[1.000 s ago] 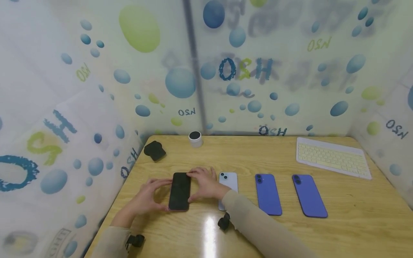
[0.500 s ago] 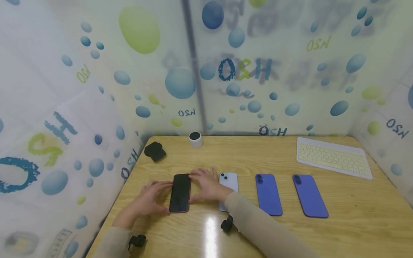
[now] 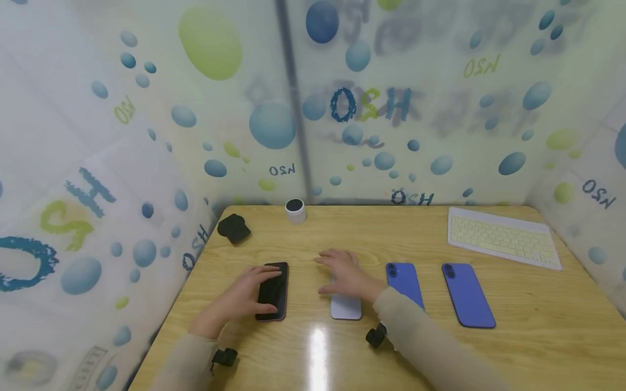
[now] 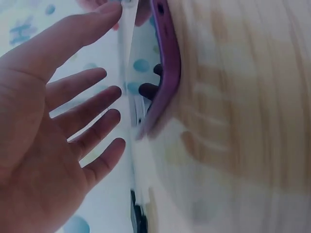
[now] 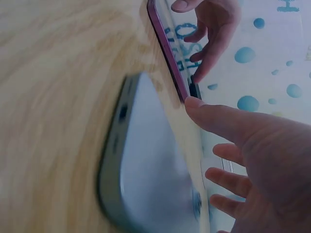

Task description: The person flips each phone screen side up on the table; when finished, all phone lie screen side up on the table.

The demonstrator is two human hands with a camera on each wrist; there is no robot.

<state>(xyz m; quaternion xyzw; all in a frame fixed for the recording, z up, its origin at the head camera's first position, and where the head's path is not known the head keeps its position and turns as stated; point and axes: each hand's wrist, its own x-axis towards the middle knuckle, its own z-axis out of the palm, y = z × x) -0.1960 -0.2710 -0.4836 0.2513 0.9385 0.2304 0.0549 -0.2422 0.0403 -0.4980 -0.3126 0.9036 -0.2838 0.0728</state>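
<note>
Black-screened phone (image 3: 275, 292): lies flat, screen up, left of centre in the lower half of the head frame; purple edge visible in the left wrist view.
Left hand (image 3: 239, 296): over that phone's left side in the head view; fingers spread and loose, grasping nothing. Fingertips look just above the screen, though the angle is poor and light contact cannot be wholly ruled out.
Right hand (image 3: 349, 277): at lower centre, above the pale blue phone (image 3: 346, 308); thumb and fingers parted, no hold. Right wrist view shows a gap to that phone.
Pale blue phone: back up on the table (image 3: 274, 358), upper part covered by the hand in the head view.
Blue phones: both back up, right of centre; the nearer blue phone (image 3: 405, 282) has its lower end partly behind the sleeve (image 3: 415, 331), the farther blue phone (image 3: 468, 296) shows whole.
Table's far side: black object (image 3: 233, 228) and white pot (image 3: 295, 212) at centre left; keyboard (image 3: 504, 238) at centre right.
Handling (judgement): glass and smooth backs probably slide easily; best take a phone by its long edges, fingertips light, palm off the screen, forearm lifted over the neighbouring phone.
</note>
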